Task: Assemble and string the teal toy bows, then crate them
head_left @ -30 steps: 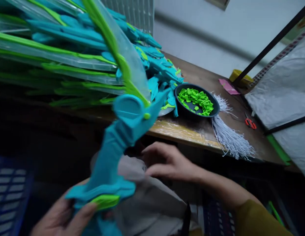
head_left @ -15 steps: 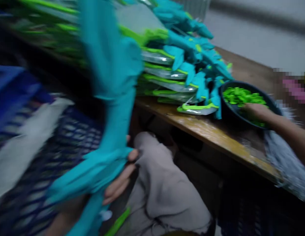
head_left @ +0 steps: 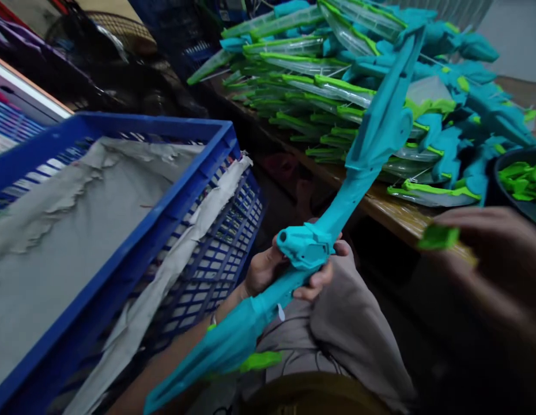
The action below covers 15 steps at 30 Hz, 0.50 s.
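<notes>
My left hand [head_left: 263,270] is wrapped around the middle of a long teal plastic toy bow [head_left: 348,199], which slants from the lower left up to the right above my lap. Its round-holed centre block faces me. A bright green part [head_left: 261,361] shows at its lower end. To the right, my right hand [head_left: 495,262], blurred by motion, pinches a small green plastic piece [head_left: 440,237], apart from the bow. Beyond that hand, a dark bowl [head_left: 495,178] holds more green pieces [head_left: 525,177].
Toy bows in teal, green and clear plastic [head_left: 315,86] are piled on a wooden table [head_left: 382,207]. At my left stands a blue plastic crate [head_left: 194,164] lined with pale, frayed sheeting [head_left: 99,248].
My right hand has come out of the bowl towards me with a green piece in its fingers. The bow has tilted to the right in my left hand, and the view has swung left.
</notes>
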{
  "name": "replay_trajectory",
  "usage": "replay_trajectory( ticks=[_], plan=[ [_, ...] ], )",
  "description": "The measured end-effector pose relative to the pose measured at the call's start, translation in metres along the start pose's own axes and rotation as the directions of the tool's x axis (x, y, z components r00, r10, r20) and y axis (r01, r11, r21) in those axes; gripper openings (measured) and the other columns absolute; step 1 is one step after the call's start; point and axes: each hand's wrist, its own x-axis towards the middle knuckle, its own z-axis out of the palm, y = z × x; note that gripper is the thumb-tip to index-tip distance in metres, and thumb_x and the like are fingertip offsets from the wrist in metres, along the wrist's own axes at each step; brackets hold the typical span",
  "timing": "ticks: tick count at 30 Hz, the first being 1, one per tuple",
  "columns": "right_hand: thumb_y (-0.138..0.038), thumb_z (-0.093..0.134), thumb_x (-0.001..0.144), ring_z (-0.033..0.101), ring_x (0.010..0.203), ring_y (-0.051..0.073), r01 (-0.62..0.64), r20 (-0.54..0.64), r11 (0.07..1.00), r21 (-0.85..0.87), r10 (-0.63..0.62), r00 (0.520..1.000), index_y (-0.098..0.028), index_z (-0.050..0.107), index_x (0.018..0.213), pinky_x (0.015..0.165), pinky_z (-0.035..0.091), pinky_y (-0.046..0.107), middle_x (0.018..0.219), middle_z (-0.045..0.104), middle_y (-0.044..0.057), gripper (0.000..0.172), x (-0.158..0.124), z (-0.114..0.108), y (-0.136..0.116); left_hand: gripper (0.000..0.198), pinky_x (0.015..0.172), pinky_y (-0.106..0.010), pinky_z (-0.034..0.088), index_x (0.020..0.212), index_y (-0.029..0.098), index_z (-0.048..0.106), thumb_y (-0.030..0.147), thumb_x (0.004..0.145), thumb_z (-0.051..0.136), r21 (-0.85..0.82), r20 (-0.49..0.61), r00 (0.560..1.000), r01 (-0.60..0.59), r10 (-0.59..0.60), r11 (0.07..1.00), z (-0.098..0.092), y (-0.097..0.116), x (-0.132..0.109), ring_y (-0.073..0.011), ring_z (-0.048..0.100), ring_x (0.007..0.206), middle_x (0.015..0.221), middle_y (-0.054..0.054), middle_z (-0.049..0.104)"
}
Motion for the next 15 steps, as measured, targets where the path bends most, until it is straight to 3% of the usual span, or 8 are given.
replay_trajectory(
  ticks=[3, 7, 11, 15],
  plan=[
    [-0.009, 0.074, 0.089, 0.069, 0.104, 0.024, 0.101, 0.076, 0.993, 0.068, -0.107, 0.991, -0.026, 0.068, 0.126, 0.087, 0.059, 0.037, 0.112, 0.07, 0.008, 0.041, -0.022, 0.03, -0.032, 0.066, 0.042, -0.02, 0.028, 0.108, 0.021, 0.078, 0.074, 0.07, 0.079, -0.098, 0.05, 0.999, -0.004, 0.009, 0.995, 0.014, -0.006, -0.007, -0.0123, 0.043, 0.057, 0.086, -0.011, 0.07],
    [-0.002, 0.074, 0.088, 0.069, 0.105, 0.024, 0.133, -0.06, 0.982, 0.133, -0.126, 0.99, -0.025, 0.064, 0.13, 0.089, 0.059, 0.041, 0.114, 0.071, 0.007, 0.049, -0.044, 0.07, -0.047, 0.065, 0.046, -0.019, 0.032, 0.1, 0.016, 0.078, 0.075, 0.076, 0.074, -0.112, 0.021, 1.0, -0.007, 0.009, 0.994, 0.026, -0.012, -0.018, -0.0135, 0.048, 0.06, 0.072, -0.007, 0.061],
    [-0.008, 0.076, 0.089, 0.07, 0.097, 0.024, 0.152, -0.078, 0.988, 0.014, -0.151, 0.986, -0.028, 0.065, 0.128, 0.084, 0.061, 0.042, 0.109, 0.073, 0.006, 0.045, -0.05, 0.077, -0.043, 0.06, 0.046, -0.02, 0.034, 0.085, 0.014, 0.077, 0.073, 0.076, 0.077, -0.118, -0.007, 1.0, -0.023, 0.022, 0.993, 0.032, -0.017, -0.024, -0.0132, 0.052, 0.061, 0.077, -0.01, 0.067],
    [-0.009, 0.077, 0.091, 0.07, 0.093, 0.021, 0.189, -0.059, 0.978, -0.089, -0.195, 0.979, -0.027, 0.065, 0.125, 0.079, 0.061, 0.037, 0.104, 0.072, 0.006, 0.041, -0.05, 0.073, -0.046, 0.053, 0.046, -0.019, 0.037, 0.086, 0.015, 0.078, 0.067, 0.078, 0.081, -0.21, 0.02, 1.0, 0.0, 0.004, 0.978, 0.034, -0.023, -0.025, -0.0132, 0.054, 0.062, 0.077, -0.009, 0.069]
  ],
)
